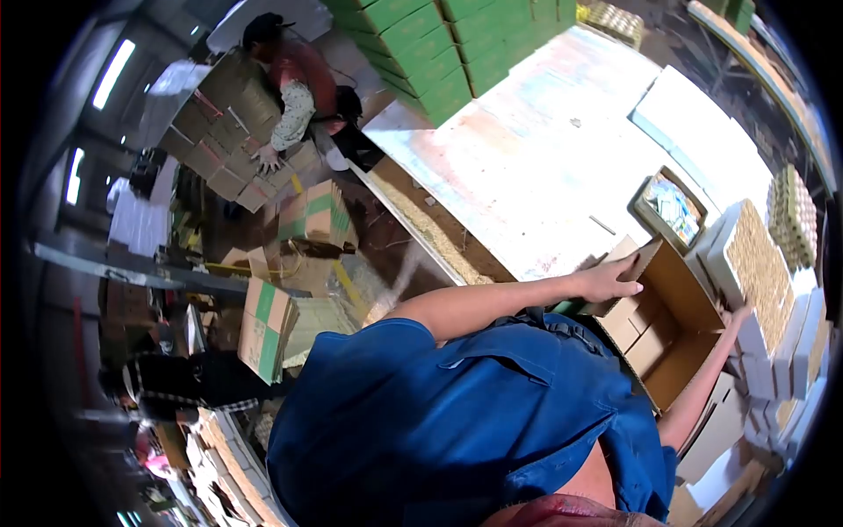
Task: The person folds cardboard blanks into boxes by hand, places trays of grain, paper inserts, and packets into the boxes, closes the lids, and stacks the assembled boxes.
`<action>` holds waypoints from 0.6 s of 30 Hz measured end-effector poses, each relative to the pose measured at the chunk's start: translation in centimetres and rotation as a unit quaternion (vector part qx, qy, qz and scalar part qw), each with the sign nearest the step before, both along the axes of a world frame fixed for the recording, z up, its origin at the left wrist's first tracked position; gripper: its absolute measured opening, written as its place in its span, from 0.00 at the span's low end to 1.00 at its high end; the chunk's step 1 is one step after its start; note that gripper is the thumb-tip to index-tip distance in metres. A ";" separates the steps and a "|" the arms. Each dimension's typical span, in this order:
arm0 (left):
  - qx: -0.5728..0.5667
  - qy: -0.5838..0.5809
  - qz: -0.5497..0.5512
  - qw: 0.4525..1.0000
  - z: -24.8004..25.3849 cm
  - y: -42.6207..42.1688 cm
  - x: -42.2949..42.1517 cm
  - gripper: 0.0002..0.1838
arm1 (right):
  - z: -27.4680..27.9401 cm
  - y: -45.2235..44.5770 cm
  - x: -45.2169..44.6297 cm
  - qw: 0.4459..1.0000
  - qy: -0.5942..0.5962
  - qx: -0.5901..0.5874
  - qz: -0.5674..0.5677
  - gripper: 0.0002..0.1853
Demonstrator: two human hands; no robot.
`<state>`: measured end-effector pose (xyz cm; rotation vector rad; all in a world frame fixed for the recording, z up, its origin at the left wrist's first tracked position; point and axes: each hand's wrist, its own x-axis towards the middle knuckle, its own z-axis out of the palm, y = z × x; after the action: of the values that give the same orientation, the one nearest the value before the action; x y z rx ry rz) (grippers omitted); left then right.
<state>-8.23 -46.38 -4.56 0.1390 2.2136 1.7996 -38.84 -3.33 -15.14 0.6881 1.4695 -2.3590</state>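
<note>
Left hand lies at the left rim of an open cardboard carton, its thumb parted from the forefinger; from my remote seat I cannot tell whether it pinches the wall. I see the right hand at the opposite corner, fingers against the edge and partly hidden, so I cannot judge how firmly they close. Between the two hands, just in front of the blue shirt, the carton sits tilted in my view, its mouth towards the camera and brown walls and lighter bottom panels showing inside.

Just beyond it, on a broad white table, I have a small container of blue-and-white packets. White blocks stand beside the right hand, one faced with a tan, grainy layer, and stacked egg trays rise behind them. Green boxes are piled at the table's far end. Left of the table, I make out two green-striped carton bundles, and farther off a co-worker in a dark cap, one hand against stacked brown cardboard.
</note>
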 end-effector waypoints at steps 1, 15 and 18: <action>0.008 0.000 0.001 1.000 0.4 -0.2 0.2 0.54 | -3.5 2.5 -1.2 0.992 0.099 0.071 -0.037 0.33; 0.017 0.014 -0.010 1.000 -2.0 -0.2 -0.5 0.56 | 12.4 2.9 16.0 0.970 0.140 -0.123 -0.155 0.37; 0.006 0.017 -0.013 1.000 -3.6 0.2 -1.4 0.55 | 19.6 2.9 20.0 0.975 0.144 -0.013 -0.167 0.36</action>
<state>-9.68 -46.14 -8.15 0.2012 2.2135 1.8088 -18.81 -0.41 4.42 0.6505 1.5317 -2.8322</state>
